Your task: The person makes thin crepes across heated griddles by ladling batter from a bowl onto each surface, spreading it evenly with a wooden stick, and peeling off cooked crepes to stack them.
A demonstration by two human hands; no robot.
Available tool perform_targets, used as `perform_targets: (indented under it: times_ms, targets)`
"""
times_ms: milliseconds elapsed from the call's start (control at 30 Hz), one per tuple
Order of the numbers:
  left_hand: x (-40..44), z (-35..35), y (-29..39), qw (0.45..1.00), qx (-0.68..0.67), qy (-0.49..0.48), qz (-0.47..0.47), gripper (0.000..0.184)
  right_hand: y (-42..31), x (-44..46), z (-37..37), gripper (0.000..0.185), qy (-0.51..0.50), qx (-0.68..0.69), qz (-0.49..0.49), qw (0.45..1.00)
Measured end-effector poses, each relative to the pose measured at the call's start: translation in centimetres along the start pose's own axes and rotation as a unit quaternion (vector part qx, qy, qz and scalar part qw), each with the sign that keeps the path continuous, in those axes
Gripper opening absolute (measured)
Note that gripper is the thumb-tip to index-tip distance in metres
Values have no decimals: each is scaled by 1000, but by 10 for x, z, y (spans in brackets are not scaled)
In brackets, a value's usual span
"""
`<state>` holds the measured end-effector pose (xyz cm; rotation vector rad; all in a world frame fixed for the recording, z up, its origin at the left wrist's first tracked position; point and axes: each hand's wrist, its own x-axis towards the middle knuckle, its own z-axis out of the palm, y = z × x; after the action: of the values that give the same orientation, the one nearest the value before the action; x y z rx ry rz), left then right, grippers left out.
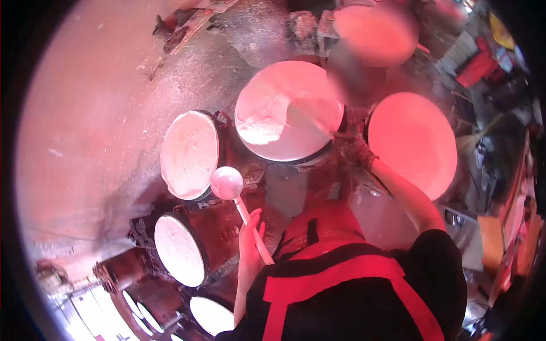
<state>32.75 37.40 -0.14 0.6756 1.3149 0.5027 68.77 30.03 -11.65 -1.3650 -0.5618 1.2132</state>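
My left hand [248, 232] is closed around the pale handle of a ladle [227, 182]. The ladle's round bowl is beside the right edge of a tilted-looking pale disc [190, 153]. My right hand [357, 149], in a dark patterned glove or wrap, is at the lower right rim of a larger round plate [267, 111]. Its fingers look bent together at that rim, and what they grip is too small to make out. The plate's surface is partly bright white, with a duller wedge running toward those fingers.
Another round pinkish plate [412, 145] stands right of my right forearm. More white-topped round plates [180, 250] line the left side. A round plate [375, 34] at the top is partly blurred. A pale, dusty surface [96, 113] fills the upper left. Assorted clutter [478, 62] lies far right.
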Motion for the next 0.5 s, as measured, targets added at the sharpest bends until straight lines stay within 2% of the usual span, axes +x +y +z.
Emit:
perform_targets:
  times_ms: [33, 67, 133, 167, 200, 233, 300, 333, 433, 500]
  targets:
    - [3, -8, 5, 1000, 19, -20, 11, 34, 13, -8, 6, 35, -41, -26, -4, 999]
    - [6, -16, 8, 999, 25, -35, 14, 32, -12, -44, 14, 36, -122, 43, 85, 988]
    - [19, -43, 9, 998, 39, -55, -2, 32, -6, -94, 25, 35, -50, -80, 139, 986]
    - [25, -57, 8, 997, 43, -64, -10, 32, 8, -117, 28, 35, -15, -182, 19, 983]
    - [30, -72, 5, 996, 38, -73, -14, 32, 21, -137, 37, 35, 15, -282, -98, 954]
    - [33, -88, 2, 996, 32, -81, -17, 32, 30, -150, 59, 35, 61, -161, -60, 983]
    - [36, -117, -4, 996, 19, -80, -21, 32, 47, -154, 113, 37, 135, 62, 6, 989]
    - [33, -131, -6, 997, 11, -71, -22, 32, 59, -135, 146, 37, 115, 128, 15, 985]
    - [16, -170, -10, 999, -25, -43, -15, 30, 96, -26, 239, 37, -21, 366, 15, 930]
    - [7, -196, -14, 999, -24, -32, 6, 28, 113, 70, 291, 38, -178, 518, -34, 836]
